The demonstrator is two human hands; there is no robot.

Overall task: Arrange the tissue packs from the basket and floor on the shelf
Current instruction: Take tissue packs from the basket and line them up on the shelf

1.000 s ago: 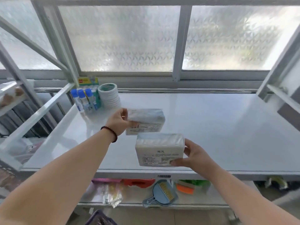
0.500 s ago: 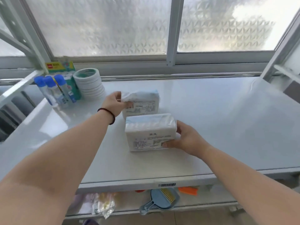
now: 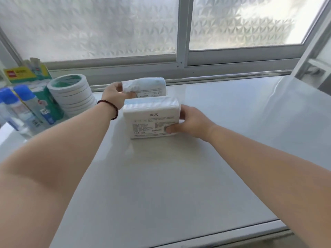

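White packs, one each: our left hand [image 3: 114, 91] grips the rear pack [image 3: 146, 85], our right hand [image 3: 190, 122] pinches the front pack [image 3: 152, 119], both on the shelf [image 3: 179, 176]. Print's too blurry to read, maybe two characters up top.

Shelf [image 3: 179, 176]: smooth white surface, semi-gloss, reflects the window light. Both tissue packs [image 3: 151, 120] are in thin clear plastic film, slightly shiny and wrinkled at the ends. Window pane [image 3: 89, 24] is textured frosted glass in a painted metal frame.
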